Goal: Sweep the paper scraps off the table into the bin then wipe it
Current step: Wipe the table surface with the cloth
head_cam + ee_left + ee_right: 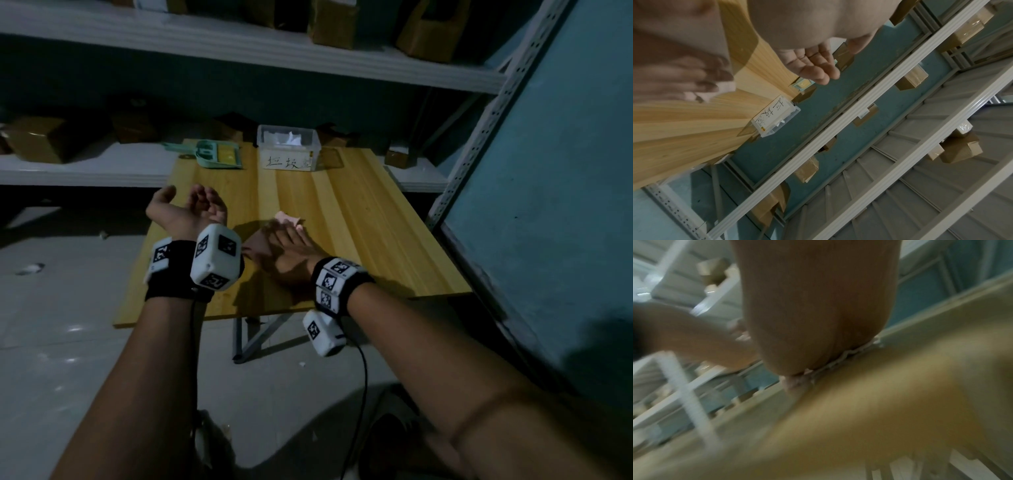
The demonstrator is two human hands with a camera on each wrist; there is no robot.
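While the right hand (289,248) presses flat, fingers together, on the pink cloth (289,219) mid-tabletop toward the near edge, the left hand (191,209) hangs palm-up, loosely curled, empty. Soft, light, pliant cloth: likely best bunched from its middle.

Pink cloth (289,219), striped yellow wooden table (359,212), mint dustpan (212,154).

Bare table (359,219) ahead of hands; bin (289,147) and dustpan (212,154) block far edge.

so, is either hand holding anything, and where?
Left hand holds nothing, palm up. Right hand lies flat on a pink cloth, fingers straight, no grip.
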